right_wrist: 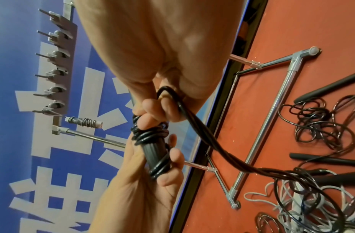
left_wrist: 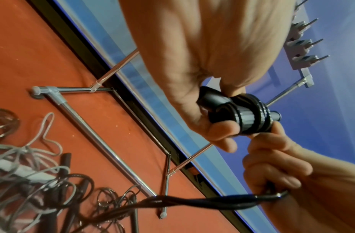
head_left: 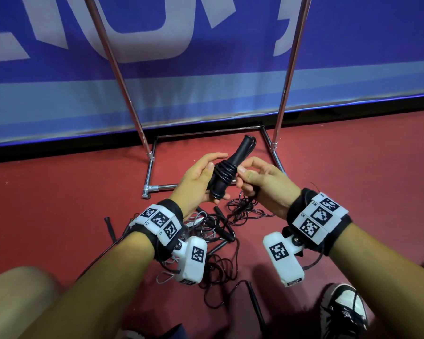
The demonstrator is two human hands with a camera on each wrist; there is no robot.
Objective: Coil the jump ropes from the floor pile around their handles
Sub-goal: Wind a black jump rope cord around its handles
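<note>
My left hand [head_left: 203, 178] grips a pair of black jump-rope handles [head_left: 227, 171] held together, tilted up and away from me. Several turns of black rope are wound round their middle [left_wrist: 250, 115]. My right hand [head_left: 251, 178] is right beside the coil and holds the loose black rope [right_wrist: 200, 134] in a curled fist. That rope trails down from the fist to the pile [head_left: 218, 231] on the red floor. The pile is a tangle of black and grey ropes with several black handles [right_wrist: 322, 159].
A chrome rack's base [head_left: 157, 187] and two poles [head_left: 288, 77] stand just behind my hands, against a blue banner wall [head_left: 206, 94]. Its hook bar [right_wrist: 59, 63] carries one coiled white-handled rope [right_wrist: 83, 122]. My shoe [head_left: 344, 311] is at the lower right, my knee [head_left: 17, 297] at the lower left.
</note>
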